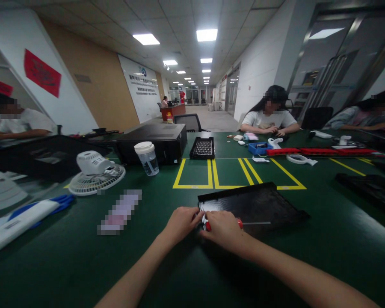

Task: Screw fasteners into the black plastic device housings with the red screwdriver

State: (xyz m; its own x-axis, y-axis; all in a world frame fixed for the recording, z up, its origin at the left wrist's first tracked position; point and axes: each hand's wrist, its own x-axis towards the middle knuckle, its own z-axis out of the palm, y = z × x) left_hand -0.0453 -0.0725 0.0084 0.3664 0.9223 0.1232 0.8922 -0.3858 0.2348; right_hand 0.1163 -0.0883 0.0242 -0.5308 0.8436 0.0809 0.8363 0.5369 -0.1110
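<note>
A flat black panel (259, 201) with raised edges lies at a slant on the green table in front of me. At its left edge, my left hand (184, 220) is closed, its fingers pinching that edge. My right hand (224, 229) is wrapped round the red handle of a screwdriver (256, 223); the metal shaft points right, across the panel. Both hands' fingertips meet near the panel's left corner. Something small and shiny shows between them, too little visible to name.
Yellow tape (195, 187) marks boxes beyond the panel. Further back stand a black tray (202, 147), a black case (150, 139) and a lidded cup (146, 158). Left lie a white fan (98, 177) and a white device (22, 224). A person (271, 113) sits opposite.
</note>
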